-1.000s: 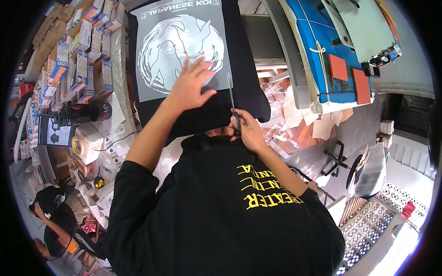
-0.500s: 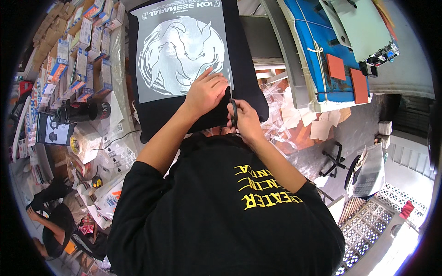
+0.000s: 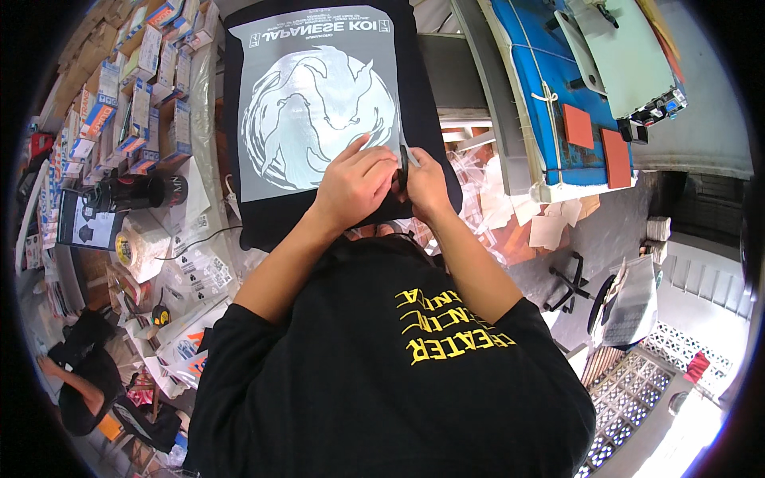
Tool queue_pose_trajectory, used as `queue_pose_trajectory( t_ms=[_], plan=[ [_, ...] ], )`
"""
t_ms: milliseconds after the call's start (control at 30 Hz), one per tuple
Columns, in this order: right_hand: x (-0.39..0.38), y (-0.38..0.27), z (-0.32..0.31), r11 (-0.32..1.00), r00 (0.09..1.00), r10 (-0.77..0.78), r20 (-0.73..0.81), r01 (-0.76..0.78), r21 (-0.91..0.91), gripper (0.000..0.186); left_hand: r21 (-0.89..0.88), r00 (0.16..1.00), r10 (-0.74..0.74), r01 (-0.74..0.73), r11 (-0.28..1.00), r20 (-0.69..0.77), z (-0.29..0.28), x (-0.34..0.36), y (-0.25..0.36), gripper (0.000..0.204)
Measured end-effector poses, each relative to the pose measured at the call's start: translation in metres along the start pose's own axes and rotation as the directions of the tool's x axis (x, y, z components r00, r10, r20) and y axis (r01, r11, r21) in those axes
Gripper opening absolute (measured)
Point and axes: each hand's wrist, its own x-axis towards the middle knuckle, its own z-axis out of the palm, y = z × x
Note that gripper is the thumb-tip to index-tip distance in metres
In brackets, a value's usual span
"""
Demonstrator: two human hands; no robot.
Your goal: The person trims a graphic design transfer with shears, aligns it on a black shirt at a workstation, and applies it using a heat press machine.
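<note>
A grey sheet [image 3: 319,187] with a white round fish design lies on black fabric [image 3: 271,215] in front of me. My left hand [image 3: 355,185] rests over the sheet's near right corner, its fingers bent together and gripping the edge; the thumb is hidden. Beside it, my right hand [image 3: 425,185] is closed around black-handled scissors [image 3: 403,163] at the sheet's right edge. The handles show between the two hands, while the blades mostly cannot be made out.
Boxes [image 3: 143,103], a dark cylindrical container [image 3: 131,193], a tape roll [image 3: 127,248] and a tablet-like screen [image 3: 88,223] crowd the left. Right stands a blue surface [image 3: 550,119] with orange squares [image 3: 577,126]. Paper scraps [image 3: 486,187] litter the floor. Another person [image 3: 88,390] sits lower left.
My right hand and the scissors have moved farther up along the sheet's right edge, closer to my left hand. The blades, visible before, are now mostly hidden. The view has shifted slightly.
</note>
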Motion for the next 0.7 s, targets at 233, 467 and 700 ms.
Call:
queue_pose_trajectory(
  t_ms=[233, 467, 700],
  plan=[
    [0.018, -0.011, 0.001, 0.988, 0.993, -0.121, 0.003, 0.121, -0.091, 0.021, 0.005, 1.0, 0.001, -0.001, 1.0, -0.021, -0.018, -0.003, 0.02, 0.017],
    [0.044, -0.025, 0.009, 0.995, 0.994, -0.1, -0.048, 0.099, -0.023, 0.022, -0.01, 0.999, -0.008, 0.008, 1.0, -0.039, -0.03, -0.009, 0.039, 0.019],
    [0.065, -0.042, 0.009, 0.994, 0.996, -0.09, 0.01, 0.091, -0.057, 0.019, -0.005, 0.999, 0.002, -0.002, 1.0, -0.037, -0.043, -0.013, 0.052, 0.018]
  ],
)
